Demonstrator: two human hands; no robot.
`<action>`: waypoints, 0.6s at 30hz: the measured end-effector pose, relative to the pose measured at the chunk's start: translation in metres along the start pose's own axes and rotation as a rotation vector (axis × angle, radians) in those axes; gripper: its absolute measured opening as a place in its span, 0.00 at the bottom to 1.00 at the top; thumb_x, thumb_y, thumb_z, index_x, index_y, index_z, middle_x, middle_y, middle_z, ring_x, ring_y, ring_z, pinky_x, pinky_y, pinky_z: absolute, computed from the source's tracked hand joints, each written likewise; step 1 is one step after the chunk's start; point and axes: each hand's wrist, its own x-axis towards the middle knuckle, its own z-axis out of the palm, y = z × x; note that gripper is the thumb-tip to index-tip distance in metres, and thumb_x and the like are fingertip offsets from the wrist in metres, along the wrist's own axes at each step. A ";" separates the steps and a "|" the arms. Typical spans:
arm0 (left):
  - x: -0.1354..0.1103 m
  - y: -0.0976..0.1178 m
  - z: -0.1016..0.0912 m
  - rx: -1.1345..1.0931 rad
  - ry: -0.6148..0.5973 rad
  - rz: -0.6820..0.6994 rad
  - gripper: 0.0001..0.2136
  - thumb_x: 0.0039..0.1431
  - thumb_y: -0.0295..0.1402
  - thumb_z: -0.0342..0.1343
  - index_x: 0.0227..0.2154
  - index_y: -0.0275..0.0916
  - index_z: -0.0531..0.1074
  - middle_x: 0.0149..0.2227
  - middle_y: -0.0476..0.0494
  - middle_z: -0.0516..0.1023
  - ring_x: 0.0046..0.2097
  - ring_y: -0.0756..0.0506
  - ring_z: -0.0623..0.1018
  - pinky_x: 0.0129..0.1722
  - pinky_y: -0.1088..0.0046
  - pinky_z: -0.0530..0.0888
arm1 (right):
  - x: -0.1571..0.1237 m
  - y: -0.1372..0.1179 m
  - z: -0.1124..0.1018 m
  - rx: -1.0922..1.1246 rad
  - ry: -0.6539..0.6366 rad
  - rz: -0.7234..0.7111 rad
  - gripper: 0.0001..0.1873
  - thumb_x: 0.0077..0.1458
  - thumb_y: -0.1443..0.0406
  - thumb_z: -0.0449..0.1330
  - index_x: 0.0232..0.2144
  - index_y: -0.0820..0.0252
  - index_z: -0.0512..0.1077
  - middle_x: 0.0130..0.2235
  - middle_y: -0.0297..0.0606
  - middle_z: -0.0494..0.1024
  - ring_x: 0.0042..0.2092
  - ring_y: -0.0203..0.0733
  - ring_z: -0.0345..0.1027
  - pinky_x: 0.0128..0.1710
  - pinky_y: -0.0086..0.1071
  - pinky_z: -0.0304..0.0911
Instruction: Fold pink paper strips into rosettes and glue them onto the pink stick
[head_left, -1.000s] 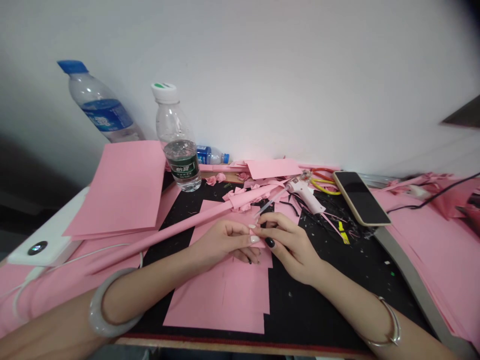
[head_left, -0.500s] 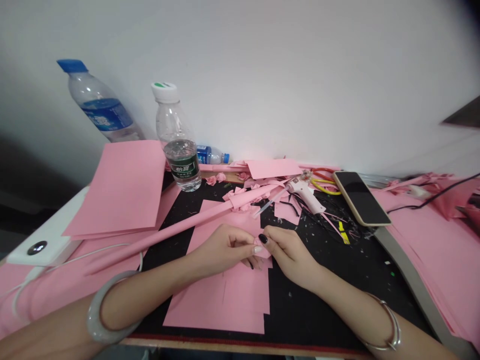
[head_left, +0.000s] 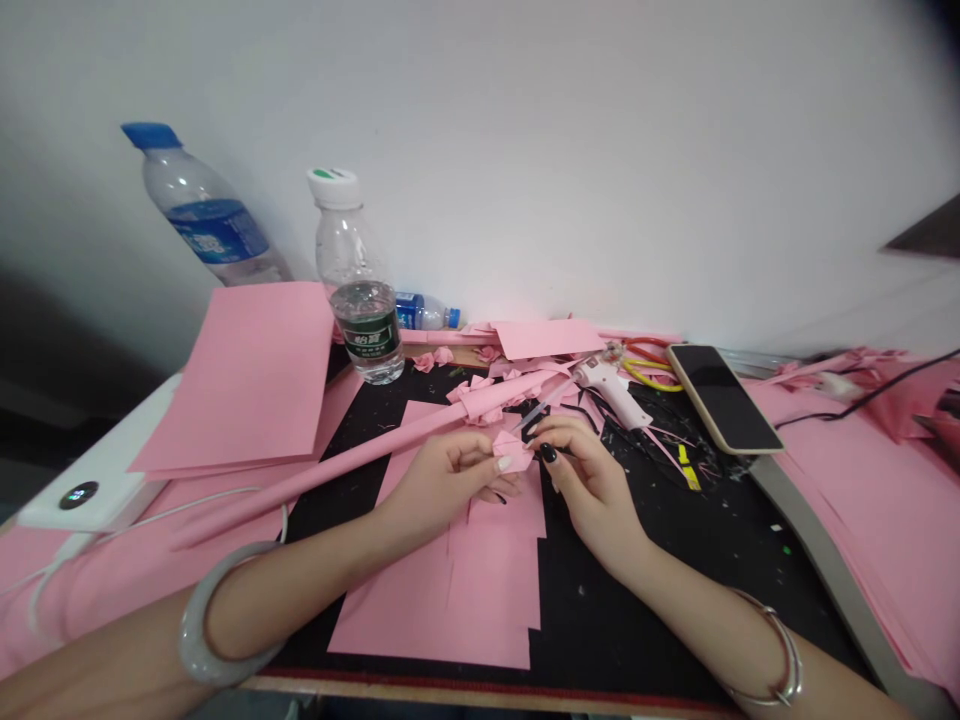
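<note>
A small folded piece of pink paper (head_left: 512,450) is pinched between the thumb and fingers of my left hand (head_left: 442,480). My right hand (head_left: 589,480) has its thumb and fingertips at the paper's right edge, closed on it. Beneath both hands lie overlapping pink paper sheets (head_left: 435,610) on the black mat (head_left: 637,620). A long rolled pink paper tube (head_left: 352,462) slants just behind my left hand. Beyond my right hand lies a white glue gun (head_left: 615,390), its clear stick pointing toward my fingers.
A clear water bottle (head_left: 367,300) stands at the back left, beside a leaning blue-capped bottle (head_left: 217,225). On the left is a white power bank (head_left: 97,490) with a cable. A phone (head_left: 724,395) lies right of yellow wire (head_left: 649,375). More pink sheets (head_left: 847,500) fill the right side.
Both hands have moved slightly up and away. My right fingers have shifted to the paper's right edge, so more of the folded pink paper shows.
</note>
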 end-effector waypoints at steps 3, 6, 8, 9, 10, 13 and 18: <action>-0.001 0.001 0.002 0.000 -0.002 -0.013 0.05 0.54 0.31 0.58 0.28 0.33 0.74 0.28 0.45 0.80 0.32 0.48 0.80 0.34 0.72 0.77 | -0.001 0.002 0.002 0.028 -0.004 0.043 0.07 0.59 0.65 0.54 0.35 0.56 0.72 0.43 0.42 0.72 0.47 0.45 0.66 0.34 0.32 0.65; -0.002 0.000 0.003 0.002 -0.009 -0.010 0.05 0.53 0.31 0.58 0.28 0.34 0.74 0.28 0.46 0.79 0.33 0.48 0.80 0.35 0.72 0.77 | -0.002 0.002 0.004 0.076 -0.007 0.097 0.05 0.56 0.67 0.57 0.34 0.56 0.74 0.44 0.42 0.73 0.48 0.45 0.67 0.34 0.32 0.67; -0.002 -0.002 0.005 -0.013 -0.015 -0.007 0.05 0.53 0.31 0.59 0.27 0.34 0.74 0.29 0.46 0.79 0.33 0.48 0.79 0.36 0.71 0.77 | -0.002 0.001 0.006 0.118 -0.008 0.139 0.05 0.54 0.68 0.59 0.33 0.56 0.75 0.43 0.41 0.74 0.48 0.45 0.67 0.34 0.32 0.67; -0.002 -0.003 0.005 -0.022 -0.021 -0.009 0.05 0.53 0.31 0.59 0.27 0.34 0.74 0.29 0.47 0.78 0.33 0.48 0.79 0.37 0.71 0.77 | -0.002 0.000 0.007 0.139 -0.009 0.159 0.05 0.53 0.68 0.60 0.32 0.57 0.75 0.43 0.41 0.74 0.48 0.45 0.68 0.34 0.32 0.67; -0.002 -0.004 0.006 -0.026 -0.027 -0.011 0.05 0.52 0.31 0.59 0.27 0.35 0.74 0.29 0.48 0.78 0.33 0.48 0.79 0.37 0.71 0.77 | -0.002 -0.001 0.007 0.158 -0.009 0.178 0.04 0.52 0.68 0.61 0.32 0.57 0.76 0.43 0.41 0.75 0.47 0.45 0.68 0.35 0.32 0.68; -0.003 -0.005 0.009 -0.010 -0.033 -0.006 0.04 0.52 0.30 0.58 0.25 0.35 0.74 0.27 0.49 0.77 0.33 0.49 0.78 0.37 0.72 0.76 | -0.003 -0.003 0.010 0.212 -0.001 0.216 0.03 0.51 0.68 0.62 0.29 0.57 0.76 0.42 0.41 0.75 0.46 0.45 0.69 0.36 0.33 0.68; -0.004 -0.006 0.011 0.032 -0.040 -0.008 0.05 0.52 0.29 0.57 0.23 0.36 0.74 0.26 0.51 0.76 0.32 0.49 0.77 0.35 0.74 0.76 | -0.003 -0.003 0.012 0.268 0.019 0.238 0.02 0.49 0.69 0.64 0.26 0.58 0.76 0.40 0.40 0.75 0.43 0.43 0.70 0.41 0.35 0.66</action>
